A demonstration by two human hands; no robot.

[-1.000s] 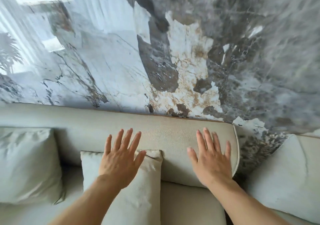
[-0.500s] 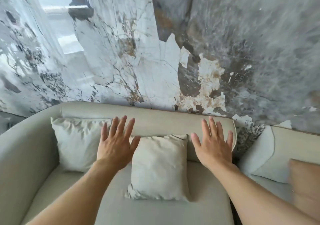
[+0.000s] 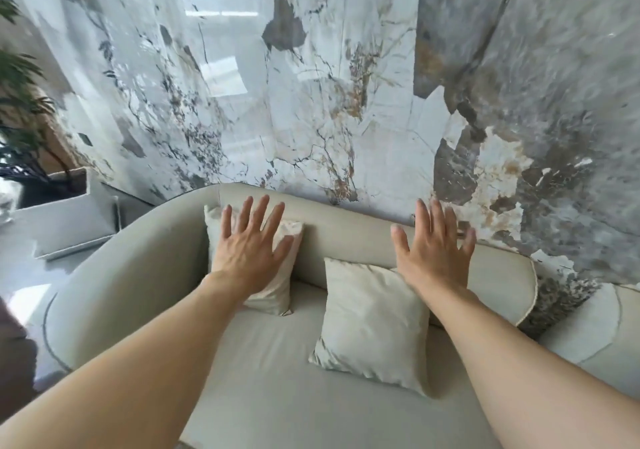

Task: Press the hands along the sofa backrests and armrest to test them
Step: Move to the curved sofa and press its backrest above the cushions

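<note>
A pale grey-green sofa fills the lower view. Its backrest (image 3: 353, 234) runs along the marble wall and curves into the left armrest (image 3: 131, 275). My left hand (image 3: 252, 247) is spread flat, palm down, over the left cushion (image 3: 273, 296) at the backrest corner. My right hand (image 3: 433, 251) is spread with fingers apart in front of the backrest top, just right of the middle cushion (image 3: 370, 324). Whether either palm touches the fabric I cannot tell. Both hands hold nothing.
A glossy marble wall (image 3: 311, 85) stands right behind the sofa. A second sofa section (image 3: 595, 327) adjoins on the right. To the left are a white planter box (image 3: 65, 220) and a leafy plant (image 3: 20, 109) on a shiny floor.
Both hands have slid left along the backrest and the view has pulled back. The left armrest, the plant and the planter box have come into sight.
</note>
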